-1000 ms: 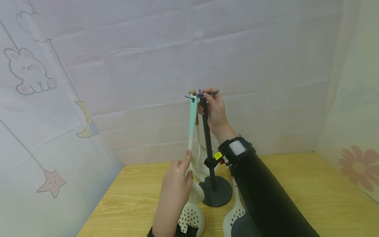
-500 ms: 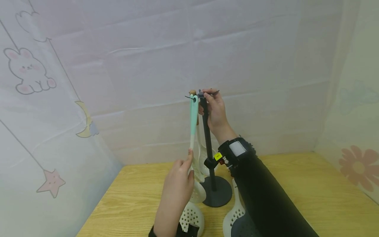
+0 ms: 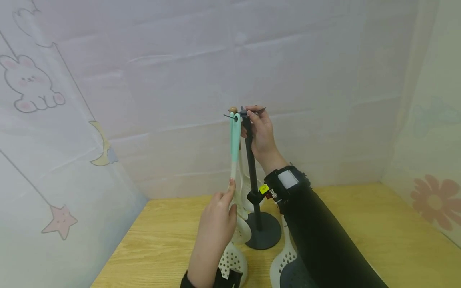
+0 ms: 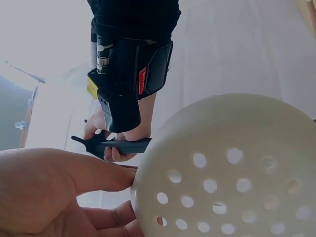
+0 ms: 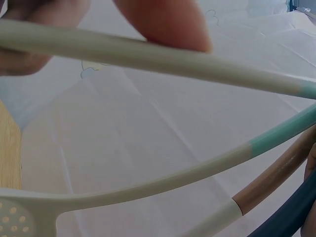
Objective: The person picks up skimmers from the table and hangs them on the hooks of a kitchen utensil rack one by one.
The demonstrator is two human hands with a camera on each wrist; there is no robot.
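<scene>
- Nearest, two skimmers lie on the table (image 3: 158, 244): one (image 3: 234, 262) under the left wrist, another (image 3: 284, 260) by the right sleeve. By my judgement these are not yet hung, so the work looks partly done.
- The left hand (image 3: 216, 224) pinches the lower shaft of the spoon (image 3: 235, 140) between thumb and fingers, just above its perforated bowl, which fills the left wrist view (image 4: 237, 168).
- The spoon hangs nearly upright, its mint handle's eye at the left hook of the stand (image 3: 252, 168). It seems to be on the hook, though I cannot tell whether it is fully seated.
- Behind it, further utensils hang on the stand, one with a wooden handle (image 5: 276, 173).
- Farthest and highest, the right hand (image 3: 261, 134) curls round the stand's top, fingertips on the hook bar, steadying it well above the left hand's grip.
</scene>
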